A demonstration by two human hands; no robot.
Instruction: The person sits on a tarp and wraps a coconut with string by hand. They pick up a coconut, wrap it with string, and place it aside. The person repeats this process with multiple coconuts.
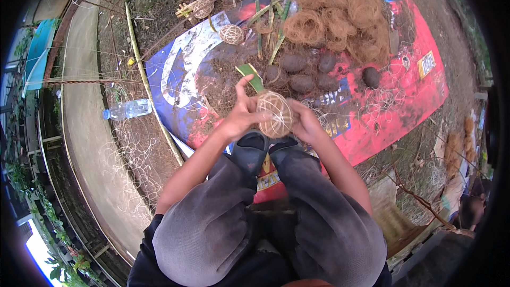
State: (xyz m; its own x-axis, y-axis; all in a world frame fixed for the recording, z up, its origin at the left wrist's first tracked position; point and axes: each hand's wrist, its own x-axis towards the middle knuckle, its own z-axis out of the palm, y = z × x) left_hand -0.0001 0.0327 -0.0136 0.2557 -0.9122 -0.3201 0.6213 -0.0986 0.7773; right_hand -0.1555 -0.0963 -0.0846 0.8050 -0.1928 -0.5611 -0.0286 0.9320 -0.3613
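Above my feet I hold a brown fibre ball (274,121) bound with pale string, its strands crossing at a knot-like point on the front. My left hand (240,116) grips its left side, thumb across the front and index finger raised beside a green stem piece (250,76) that juts from behind the ball's top. My right hand (306,122) cups the right side, its fingertips partly hidden behind the ball. Just beyond are several dark oval soil-like lumps (301,83). Another string-wrapped ball (232,34) rests farther off to the left.
Loose brown fibre (334,20) is heaped on the red and blue printed sheet (422,99). Tangled pale string (382,105) lies at right. Green strips (279,44) lie near the fibre. A plastic bottle (128,109) lies left, beyond a thin pole (157,115). A person (472,207) is at far right.
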